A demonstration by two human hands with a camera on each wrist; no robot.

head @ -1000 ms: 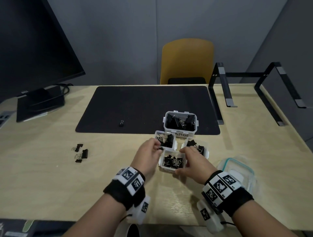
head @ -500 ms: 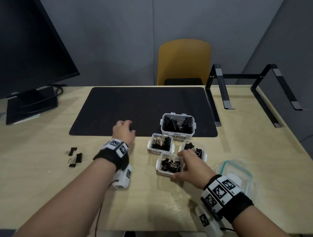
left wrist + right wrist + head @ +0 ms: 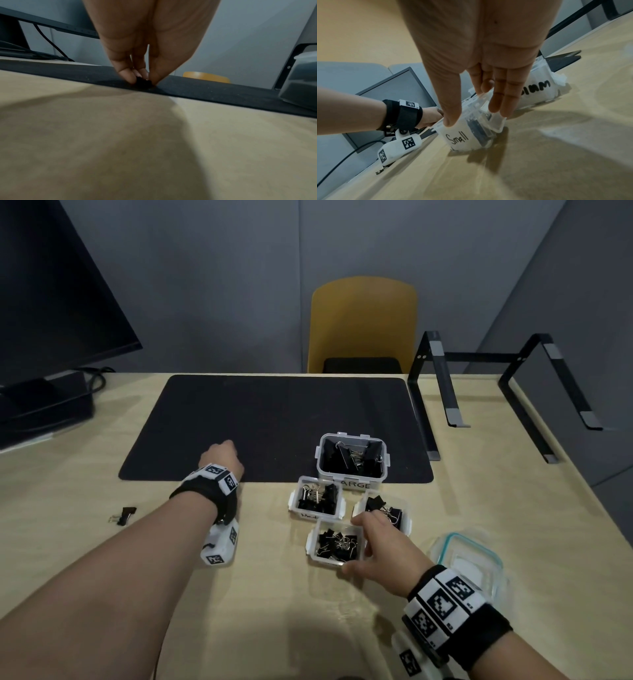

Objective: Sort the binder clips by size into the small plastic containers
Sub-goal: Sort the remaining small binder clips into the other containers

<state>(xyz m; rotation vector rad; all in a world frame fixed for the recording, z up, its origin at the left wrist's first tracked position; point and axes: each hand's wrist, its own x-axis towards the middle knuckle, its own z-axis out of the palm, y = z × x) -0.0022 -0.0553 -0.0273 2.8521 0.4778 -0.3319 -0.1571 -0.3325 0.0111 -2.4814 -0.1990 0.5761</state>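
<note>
My left hand [image 3: 222, 453] reaches onto the black mat [image 3: 274, 419] left of the boxes. In the left wrist view its thumb and fingers [image 3: 126, 77] pinch a small black binder clip [image 3: 143, 82] lying on the mat. My right hand [image 3: 371, 544] holds the clear box labelled "Small" [image 3: 458, 138] between thumb and straight fingers; that small box [image 3: 337, 542] is full of little clips. Behind it stand two medium boxes [image 3: 317, 500] [image 3: 383, 508] and the large box [image 3: 352, 458], all holding black clips.
Loose clips [image 3: 125, 515] lie on the wooden table at the left, partly behind my forearm. A teal-rimmed glass container [image 3: 469, 563] sits right of my right wrist. A monitor [image 3: 51, 302], a black laptop stand [image 3: 496, 392] and a yellow chair [image 3: 363, 326] ring the far side.
My left hand left the small box and moved left and forward onto the mat, closing on the lone clip there. The right hand stayed on the small box.
</note>
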